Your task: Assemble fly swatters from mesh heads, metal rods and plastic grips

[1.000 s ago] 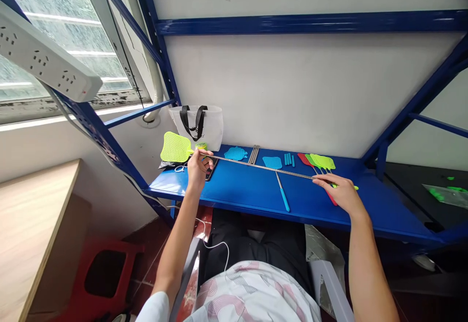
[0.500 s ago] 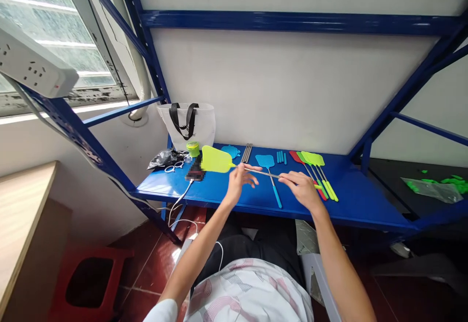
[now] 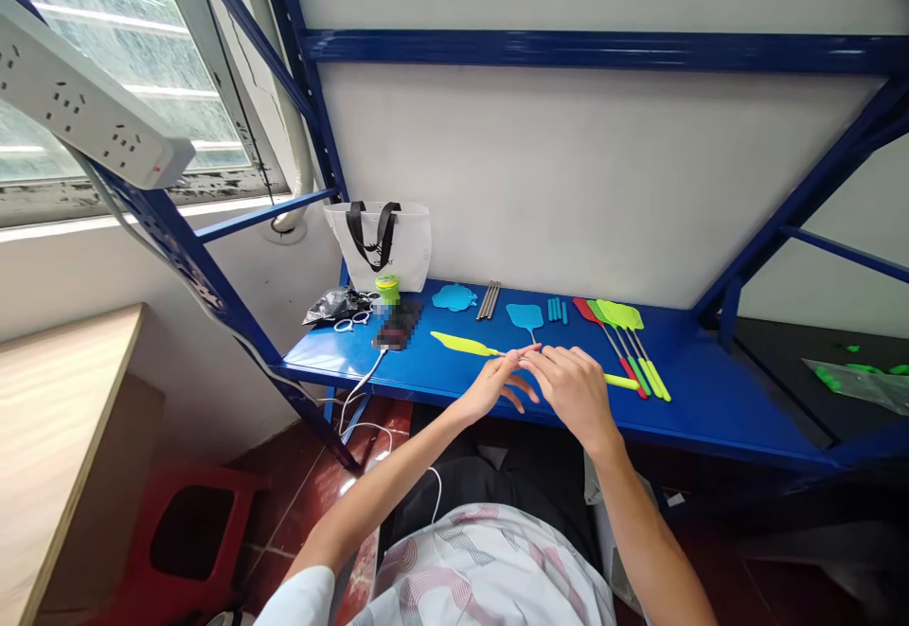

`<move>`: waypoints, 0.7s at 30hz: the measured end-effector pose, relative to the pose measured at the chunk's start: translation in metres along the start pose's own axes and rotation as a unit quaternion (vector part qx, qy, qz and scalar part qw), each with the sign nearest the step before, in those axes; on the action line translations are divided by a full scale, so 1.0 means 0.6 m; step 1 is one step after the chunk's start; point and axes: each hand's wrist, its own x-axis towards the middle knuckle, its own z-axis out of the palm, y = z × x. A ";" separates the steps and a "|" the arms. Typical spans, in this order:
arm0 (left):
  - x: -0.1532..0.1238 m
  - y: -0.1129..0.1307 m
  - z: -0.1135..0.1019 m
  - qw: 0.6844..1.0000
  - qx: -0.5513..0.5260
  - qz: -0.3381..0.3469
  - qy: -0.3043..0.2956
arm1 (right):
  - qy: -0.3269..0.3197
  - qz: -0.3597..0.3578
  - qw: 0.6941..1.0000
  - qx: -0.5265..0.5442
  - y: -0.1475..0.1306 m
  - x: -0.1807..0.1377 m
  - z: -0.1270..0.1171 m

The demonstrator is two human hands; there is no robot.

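Observation:
A yellow fly swatter [image 3: 465, 345] is held level above the front of the blue table, its paddle to the left and seen nearly edge-on. My left hand [image 3: 501, 382] pinches its metal rod near the paddle, with the other fingers loosely spread. My right hand [image 3: 568, 384] closes round the rod right beside the left hand, and the yellow handle sticks out to its right. Behind the hands lies a blue fly swatter [image 3: 525, 315], its lower part hidden by them. Right of my right hand lie several assembled swatters [image 3: 625, 347] with red, green and yellow parts.
At the table's [image 3: 739, 408] back are blue swatter paddles [image 3: 454, 297], metal rods [image 3: 489, 300] and blue handles [image 3: 558, 311]. Scissors [image 3: 353, 321], a green tub [image 3: 387, 289], a blurred dark object with a cable [image 3: 399, 325] and a white bag [image 3: 408, 238] occupy the left.
My hands have come together on the rod, the right one sliding left off the handle end. The swatter has turned from flat-facing to edge-on. The view has shifted slightly.

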 end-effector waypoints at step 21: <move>0.004 0.005 -0.007 0.991 0.005 0.102 0.091 | -0.009 0.057 0.983 0.177 0.003 0.006 0.026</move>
